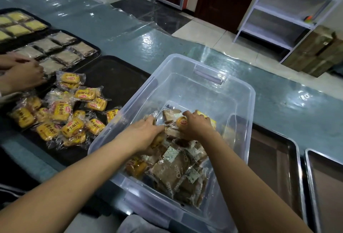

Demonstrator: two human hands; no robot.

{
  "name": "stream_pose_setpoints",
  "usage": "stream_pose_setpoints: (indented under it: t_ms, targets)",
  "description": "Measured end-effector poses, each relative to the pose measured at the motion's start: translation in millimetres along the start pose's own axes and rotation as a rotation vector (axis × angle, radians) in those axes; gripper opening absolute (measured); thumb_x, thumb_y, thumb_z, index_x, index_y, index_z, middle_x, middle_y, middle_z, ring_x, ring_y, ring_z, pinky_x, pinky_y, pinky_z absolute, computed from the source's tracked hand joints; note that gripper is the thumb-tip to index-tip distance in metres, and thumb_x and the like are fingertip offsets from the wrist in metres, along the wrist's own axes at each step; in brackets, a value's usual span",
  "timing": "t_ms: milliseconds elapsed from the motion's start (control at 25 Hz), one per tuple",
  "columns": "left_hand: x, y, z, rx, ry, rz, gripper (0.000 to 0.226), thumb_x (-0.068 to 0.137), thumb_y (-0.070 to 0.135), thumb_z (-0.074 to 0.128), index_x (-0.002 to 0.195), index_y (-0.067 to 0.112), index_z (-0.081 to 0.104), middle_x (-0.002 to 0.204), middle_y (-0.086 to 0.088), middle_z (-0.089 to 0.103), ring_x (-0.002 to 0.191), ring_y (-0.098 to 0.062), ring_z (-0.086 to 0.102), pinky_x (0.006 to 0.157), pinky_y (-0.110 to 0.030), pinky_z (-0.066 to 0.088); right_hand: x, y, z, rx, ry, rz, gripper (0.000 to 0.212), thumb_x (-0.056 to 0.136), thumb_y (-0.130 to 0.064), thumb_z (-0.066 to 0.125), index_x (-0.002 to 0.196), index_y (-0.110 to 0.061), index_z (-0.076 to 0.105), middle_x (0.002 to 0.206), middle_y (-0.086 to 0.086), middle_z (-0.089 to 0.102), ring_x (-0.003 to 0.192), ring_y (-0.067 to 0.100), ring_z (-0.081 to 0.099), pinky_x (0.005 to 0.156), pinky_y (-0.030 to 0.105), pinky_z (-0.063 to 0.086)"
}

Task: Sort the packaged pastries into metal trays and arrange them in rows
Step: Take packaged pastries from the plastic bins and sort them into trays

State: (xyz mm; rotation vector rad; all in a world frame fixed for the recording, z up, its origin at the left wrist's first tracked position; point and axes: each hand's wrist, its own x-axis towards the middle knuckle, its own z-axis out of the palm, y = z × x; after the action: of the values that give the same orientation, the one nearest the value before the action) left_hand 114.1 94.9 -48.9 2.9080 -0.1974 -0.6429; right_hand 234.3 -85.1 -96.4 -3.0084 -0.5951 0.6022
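Nearest me, both arms reach into the clear bin [239, 91] on the bench [141, 47]. A heap of brown packets [172, 171] fills its near end, with a few yellow ones [136, 166] mixed in.

My left grip [146, 130] is down among the packets at the bin's left wall, fingers curled over clear wrapping; I cannot tell whether it actually holds a packet or only presses on the pile. My right grip [196, 125] sits just beside it, fingers bent over a yellow bun [181, 121] with a red oval label, closed on it as far as I can see. The two grips are close together, almost touching.

To the right of the bin lie two metal trays [274, 160], side by side.

To the left, a dark tray [118, 77] carries a loose pile of yellow buns [61, 112], unsorted and overlapping.

Farther left, another person's hands [22, 73] rest at the edge of a tray of pale brown packets [63, 47] laid in rows. Beyond that is a tray of yellow squares [18, 25], also in rows.

Across the bench stands a white shelf [289, 8].
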Motion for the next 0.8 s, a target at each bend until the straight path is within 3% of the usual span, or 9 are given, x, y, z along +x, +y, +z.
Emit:
stream_pose_setpoints:
  t_ms: [160,360,480,640,800]
  targets:
    - [0,-4,-1,-0.026,0.05,0.009,0.07,0.076,0.041,0.081,0.134,0.038,0.042,0.117,0.005,0.037,0.1,-0.012,0.038,0.08,-0.027,0.042,1,2,1,-0.06,0.043,-0.012,0.052,0.098,-0.046,0.052,0.143,-0.019,0.045,0.137,0.013,0.053,0.127,0.035,0.049,0.108,0.052,0.033]
    - [2,-7,-1,-0.068,0.091,0.008,0.064,0.075,0.044,0.082,0.127,0.039,0.045,0.113,0.006,0.037,0.097,-0.012,0.041,0.078,-0.026,0.042,-7,25,-29,0.02,0.136,0.079,0.054,0.099,-0.05,0.052,0.138,-0.014,0.046,0.132,0.013,0.053,0.12,0.035,0.053,0.104,0.052,0.037]
    - [2,-7,-3,-0.067,0.099,0.01,0.069,0.074,0.045,0.083,0.13,0.041,0.043,0.113,0.006,0.036,0.098,-0.011,0.041,0.078,-0.028,0.045,-14,40,-40,-0.003,0.092,0.125,0.051,0.097,-0.045,0.055,0.135,-0.011,0.048,0.131,0.014,0.052,0.119,0.037,0.054,0.104,0.052,0.039]
    - [2,-5,-4,-0.035,0.096,0.004,0.075,0.075,0.044,0.082,0.136,0.04,0.039,0.116,0.003,0.037,0.099,-0.013,0.041,0.085,-0.034,0.052,-15,46,-37,-0.041,-0.086,0.144,0.044,0.093,-0.035,0.065,0.126,-0.009,0.053,0.129,0.014,0.055,0.113,0.035,0.057,0.103,0.051,0.046]
    - [1,-6,-4,-0.043,0.094,0.008,0.074,0.076,0.042,0.081,0.138,0.039,0.039,0.115,0.004,0.034,0.101,-0.015,0.043,0.087,-0.036,0.052,-21,50,-26,-0.159,-0.042,0.162,0.036,0.093,-0.026,0.062,0.124,-0.008,0.056,0.127,0.015,0.055,0.118,0.036,0.054,0.109,0.053,0.039]
